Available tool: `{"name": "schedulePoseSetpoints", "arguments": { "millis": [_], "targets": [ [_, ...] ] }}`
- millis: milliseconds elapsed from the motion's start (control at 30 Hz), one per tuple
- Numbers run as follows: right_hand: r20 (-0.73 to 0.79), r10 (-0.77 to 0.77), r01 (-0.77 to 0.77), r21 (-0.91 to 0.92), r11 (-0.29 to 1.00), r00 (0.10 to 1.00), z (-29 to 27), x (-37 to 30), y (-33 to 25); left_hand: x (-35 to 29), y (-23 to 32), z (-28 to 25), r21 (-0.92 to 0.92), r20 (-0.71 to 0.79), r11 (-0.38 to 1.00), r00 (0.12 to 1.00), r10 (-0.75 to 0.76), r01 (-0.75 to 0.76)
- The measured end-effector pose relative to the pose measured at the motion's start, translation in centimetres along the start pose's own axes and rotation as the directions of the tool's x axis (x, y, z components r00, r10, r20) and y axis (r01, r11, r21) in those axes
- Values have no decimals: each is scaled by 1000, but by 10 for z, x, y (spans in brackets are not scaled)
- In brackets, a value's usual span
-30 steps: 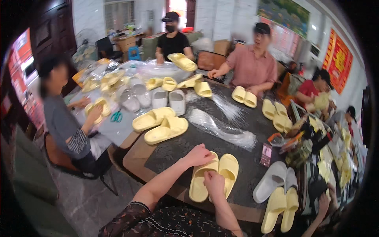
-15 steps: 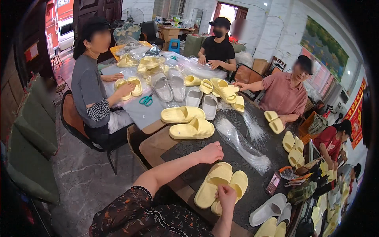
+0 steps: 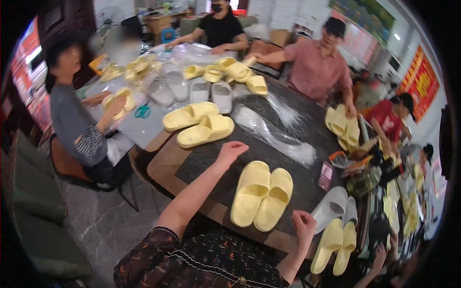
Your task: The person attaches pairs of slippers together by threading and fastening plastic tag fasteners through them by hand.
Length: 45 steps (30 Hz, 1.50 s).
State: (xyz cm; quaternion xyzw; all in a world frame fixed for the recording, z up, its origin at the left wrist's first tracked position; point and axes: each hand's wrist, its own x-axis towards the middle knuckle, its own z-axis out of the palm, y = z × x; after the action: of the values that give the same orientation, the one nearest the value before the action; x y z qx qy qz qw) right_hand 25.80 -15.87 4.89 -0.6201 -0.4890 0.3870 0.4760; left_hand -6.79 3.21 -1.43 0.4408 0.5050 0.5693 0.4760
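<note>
In front of me on the dark tabletop stands a pair of yellow slippers, the left slipper (image 3: pixel 246 204) and the right slipper (image 3: pixel 272 206) side by side, with toes pointing away. My left hand (image 3: pixel 232 153) hovers just beyond and left of them, fingers pinched together. Right of the pair, my right hand (image 3: pixel 304 224) is curled closed near a grey slipper (image 3: pixel 329 209). Neither hand touches the pair, and whatever the fingers might hold is too small or hidden to make out. Another yellow pair (image 3: pixel 205 130) lies beyond my left hand.
Clear plastic bags (image 3: pixel 273 137) lie across the table's middle. A phone (image 3: pixel 325 175) rests to the right, near more yellow slippers (image 3: pixel 328 246). Co-workers sit around the table; one in a pink shirt (image 3: pixel 319 67) reaches toward slippers at the right. Green-handled scissors (image 3: pixel 142 111) lie far left.
My right hand has left the right slipper and moved to its right. The view has shifted. The pink-shirted co-worker's yellow slippers are now among those at the table's right side.
</note>
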Motion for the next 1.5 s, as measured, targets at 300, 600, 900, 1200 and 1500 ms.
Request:
{"name": "schedulePoseSetpoints", "arguments": {
  "millis": [300,600,900,1200,1500],
  "targets": [
    [93,-4,-60,666,744,996,24,10,4,-9,13,45,-500,119,821,961,-251,276],
    [474,354,-545,363,756,806,60,33,12,-16,25,113,134,481,951,858,181,-277],
    [473,428,-592,781,201,770,101,64,30,-22,-6,144,398,643,784,754,132,-477],
    [459,518,-527,850,-19,722,99,30,35,-37,2,138,357,785,801,619,22,-481],
    [439,536,-543,839,43,721,104,29,38,-35,-5,133,264,754,896,656,41,-359]
  ]
}}
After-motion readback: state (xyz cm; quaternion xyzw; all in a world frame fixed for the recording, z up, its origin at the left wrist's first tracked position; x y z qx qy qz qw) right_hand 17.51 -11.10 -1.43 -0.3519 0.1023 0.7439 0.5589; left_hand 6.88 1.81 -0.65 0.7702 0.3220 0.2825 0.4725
